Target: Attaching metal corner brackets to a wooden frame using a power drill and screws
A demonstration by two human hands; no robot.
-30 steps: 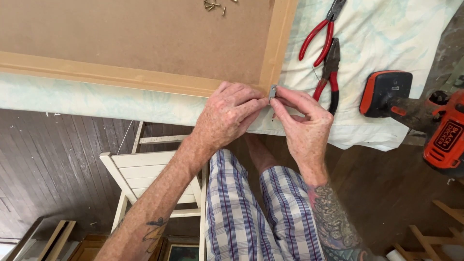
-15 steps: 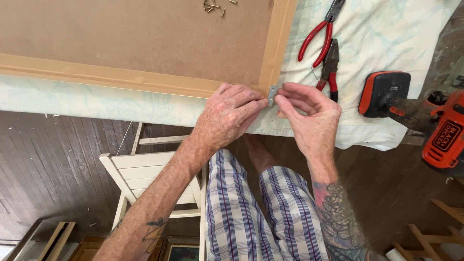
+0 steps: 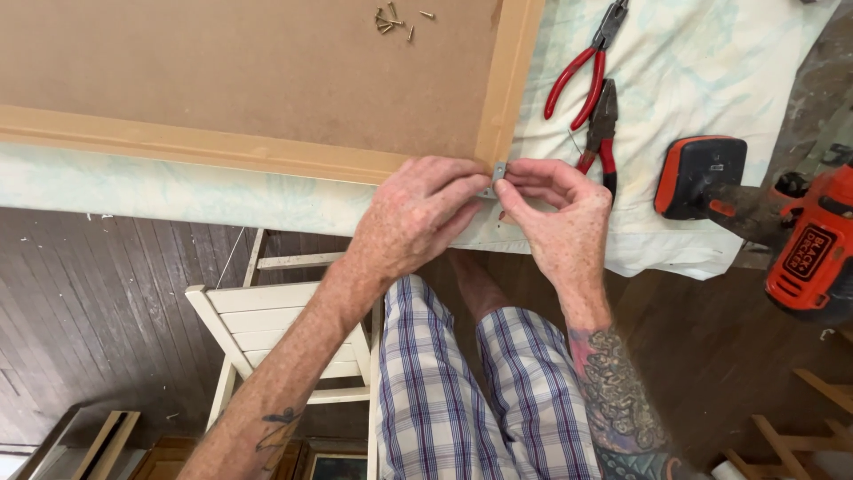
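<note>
We see a brown board [image 3: 222, 62] in a pale wood frame [image 3: 506, 84], red-handled pliers [image 3: 582, 76], an orange and black drill [image 3: 804, 240], a white cloth [image 3: 711, 80] with faint green marbling, blue-and-white plaid shorts [image 3: 471, 391], a cream chair [image 3: 275, 338] and dark floorboards [image 3: 98, 311].

Shifted a little: right hand [image 3: 558, 222] curled tighter around the small metal bracket [image 3: 496, 176] (fingertips bunched closer than before), at the frame corner [image 3: 494, 142].

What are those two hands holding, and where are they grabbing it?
A small metal bracket, pinched at its edges between the fingertips of the left hand and the right hand, at the corner of the wooden frame.
</note>
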